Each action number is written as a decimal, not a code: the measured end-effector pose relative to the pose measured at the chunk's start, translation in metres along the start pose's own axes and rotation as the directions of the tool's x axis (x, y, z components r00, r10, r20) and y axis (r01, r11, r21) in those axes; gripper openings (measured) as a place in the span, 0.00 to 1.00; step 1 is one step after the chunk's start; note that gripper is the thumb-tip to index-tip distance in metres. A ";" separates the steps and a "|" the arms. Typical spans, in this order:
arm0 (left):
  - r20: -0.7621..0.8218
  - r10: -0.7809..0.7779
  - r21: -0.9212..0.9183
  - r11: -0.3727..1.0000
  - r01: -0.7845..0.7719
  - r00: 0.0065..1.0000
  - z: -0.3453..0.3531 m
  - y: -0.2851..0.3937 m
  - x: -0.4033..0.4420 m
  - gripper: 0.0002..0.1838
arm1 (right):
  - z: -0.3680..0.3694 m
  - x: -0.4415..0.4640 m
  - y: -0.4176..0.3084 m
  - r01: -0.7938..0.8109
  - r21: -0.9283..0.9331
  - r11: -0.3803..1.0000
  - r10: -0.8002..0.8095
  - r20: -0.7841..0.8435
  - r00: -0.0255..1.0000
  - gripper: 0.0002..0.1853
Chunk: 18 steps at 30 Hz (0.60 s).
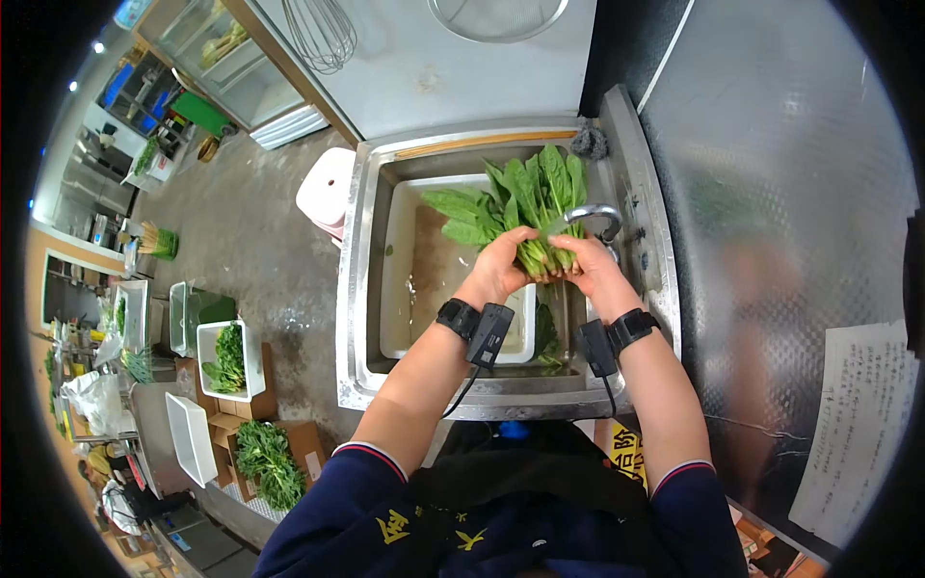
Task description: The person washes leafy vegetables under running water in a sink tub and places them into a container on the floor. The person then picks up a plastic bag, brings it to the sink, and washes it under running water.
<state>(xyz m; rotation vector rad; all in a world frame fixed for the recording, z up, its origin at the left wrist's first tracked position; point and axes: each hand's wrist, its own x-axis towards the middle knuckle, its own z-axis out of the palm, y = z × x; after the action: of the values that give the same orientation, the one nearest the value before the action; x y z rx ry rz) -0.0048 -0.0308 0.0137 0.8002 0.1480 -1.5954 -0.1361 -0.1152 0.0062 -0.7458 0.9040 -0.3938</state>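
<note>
Both hands are on the same bunch of leafy greens — left hand on one side, right hand on the other, both closed around the stem end with thumbs on top. Most of the fingers are tucked out of sight, so can't tell how hard they squeeze. The bunch is up over the sink, partly above a white tub of murky water, leaves pointing away from the person. The tap curves right over the stems; looks like water's running onto them.

Handling-wise, I'd guess it's light, just a bit heavier with water in it. Leaves look soft and easy to bruise or tear, and wet ones probably get slippery. The stems seem firmer, so that's the spot to hold — snug, not crushing, or single stalks could slide out.
</note>
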 end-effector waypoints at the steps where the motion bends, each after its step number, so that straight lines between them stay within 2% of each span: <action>1: 0.004 -0.016 -0.002 1.000 0.016 1.000 0.004 0.004 -0.002 0.15 | -0.001 0.005 -0.002 0.003 0.001 1.000 -0.003 0.002 1.000 0.29; 5: 0.019 0.008 -0.050 0.999 -0.007 1.000 0.008 0.015 0.005 0.15 | -0.001 0.020 -0.007 -0.032 -0.017 0.999 0.032 0.012 0.999 0.28; 7: 0.022 0.035 -0.011 0.999 -0.035 0.999 0.008 0.017 0.007 0.14 | -0.003 0.029 -0.004 0.016 0.031 0.999 -0.017 0.028 0.999 0.27; 9: 0.054 0.039 -0.051 0.998 -0.037 0.998 0.009 0.017 0.015 0.13 | -0.004 0.031 -0.007 0.009 0.071 0.997 -0.010 0.013 1.000 0.26; 13: 0.078 0.018 -0.059 0.998 -0.014 0.997 0.003 0.009 0.032 0.13 | 0.010 0.003 -0.016 0.065 -0.013 0.998 -0.065 -0.033 0.997 0.30; 15: -0.001 0.061 0.049 0.997 -0.061 0.998 0.016 -0.003 0.013 0.10 | 0.014 -0.010 -0.013 0.095 -0.046 0.994 -0.097 -0.028 0.995 0.31; 17: -0.003 0.099 0.162 0.982 -0.097 0.995 0.017 -0.013 -0.005 0.09 | 0.016 -0.023 -0.001 0.203 -0.088 0.975 -0.200 0.043 0.979 0.33; 18: -0.005 0.098 0.161 0.982 -0.096 0.995 0.009 -0.021 -0.005 0.09 | 0.013 -0.022 0.011 0.227 -0.079 0.971 -0.224 0.048 0.973 0.31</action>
<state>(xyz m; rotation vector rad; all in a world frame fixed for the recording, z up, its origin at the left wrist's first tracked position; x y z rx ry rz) -0.0277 -0.0269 0.0159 0.9294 -0.0109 -1.5238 -0.1382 -0.0890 0.0162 -0.9347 0.8047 -0.5422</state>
